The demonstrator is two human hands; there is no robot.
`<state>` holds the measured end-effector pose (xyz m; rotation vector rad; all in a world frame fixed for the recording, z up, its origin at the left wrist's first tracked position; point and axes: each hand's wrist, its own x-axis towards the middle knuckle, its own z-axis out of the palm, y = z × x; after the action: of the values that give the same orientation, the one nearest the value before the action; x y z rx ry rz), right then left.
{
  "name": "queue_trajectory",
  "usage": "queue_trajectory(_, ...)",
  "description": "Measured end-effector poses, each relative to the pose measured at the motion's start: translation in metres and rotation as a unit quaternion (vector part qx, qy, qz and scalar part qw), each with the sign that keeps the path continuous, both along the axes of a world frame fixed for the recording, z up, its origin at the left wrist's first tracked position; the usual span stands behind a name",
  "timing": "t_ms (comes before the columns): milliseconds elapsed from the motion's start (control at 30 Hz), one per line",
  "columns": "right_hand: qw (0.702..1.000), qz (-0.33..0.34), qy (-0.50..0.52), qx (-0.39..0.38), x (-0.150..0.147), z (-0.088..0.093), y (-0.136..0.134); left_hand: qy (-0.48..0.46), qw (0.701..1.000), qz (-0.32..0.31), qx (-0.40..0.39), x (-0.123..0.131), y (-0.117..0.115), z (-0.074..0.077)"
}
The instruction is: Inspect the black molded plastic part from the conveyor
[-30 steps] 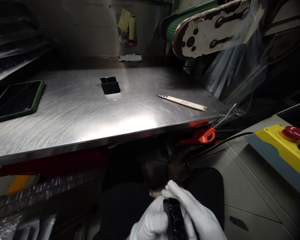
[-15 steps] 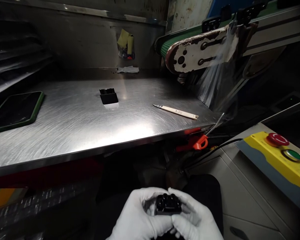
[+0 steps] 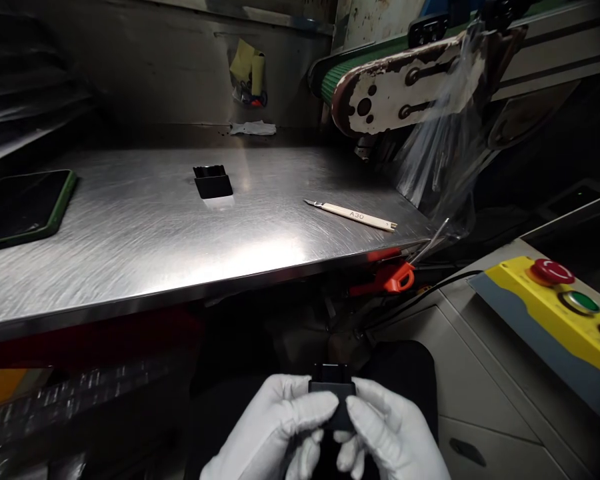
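Note:
Between my gloved hands is a small black plastic part (image 3: 332, 388), held below the table's front edge. Its flat face is toward me and a narrower raised section points away. My left hand (image 3: 275, 427) grips it from the left, thumb pressed on the flat face. From the other side my right hand (image 3: 387, 427) grips it, thumb near its lower right edge. Fingers and thumbs hide its lower part. A similar black part (image 3: 214, 185) rests on the metal table (image 3: 145, 247). Right of it lies a craft knife (image 3: 353, 215) with a pale handle marked A30.
A phone in a green case (image 3: 27, 207) lies at the table's left. The green conveyor (image 3: 365, 100) juts in at upper right, plastic film (image 3: 440, 153) hanging from it. An orange-handled tool (image 3: 397, 277) sits under the table edge. A yellow control box (image 3: 555, 300) stands at right.
The black part has been turned in my hands: its rounded bumps faced me before, and now a flat face does. Both thumbs have shifted onto it. The view has tilted slightly downward.

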<state>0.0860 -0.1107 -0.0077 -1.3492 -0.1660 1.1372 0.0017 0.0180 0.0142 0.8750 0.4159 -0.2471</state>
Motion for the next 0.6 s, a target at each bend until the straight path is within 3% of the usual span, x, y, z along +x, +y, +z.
queue_trajectory(100,1.0,-0.017,-0.011,-0.018,0.002,0.002,-0.002,0.022,0.996,0.041,0.069,-0.003,-0.001,-0.002)
queue_trajectory(200,0.994,-0.027,-0.104,-0.038,0.004,0.002,-0.006,-0.073,0.955,0.125,0.258,-0.011,-0.002,-0.012)
queue_trajectory(300,0.962,-0.024,-0.269,0.05,0.004,-0.004,-0.009,-0.261,0.821,0.186,0.472,-0.019,-0.002,-0.027)
queue_trajectory(367,0.936,-0.034,-0.333,0.108,0.002,-0.008,-0.009,-0.306,0.739,0.204,0.564,-0.021,-0.002,-0.033)
queue_trajectory(400,0.929,-0.039,-0.346,0.126,0.001,-0.01,-0.009,-0.316,0.716,0.206,0.587,-0.021,-0.002,-0.034)
queue_trajectory(500,0.924,-0.049,-0.35,0.144,-0.003,-0.014,-0.007,-0.321,0.704,0.212,0.597,-0.019,-0.002,-0.031)
queue_trajectory(600,0.924,-0.054,-0.35,0.143,-0.004,-0.018,-0.006,-0.315,0.722,0.196,0.583,-0.018,0.002,-0.028)
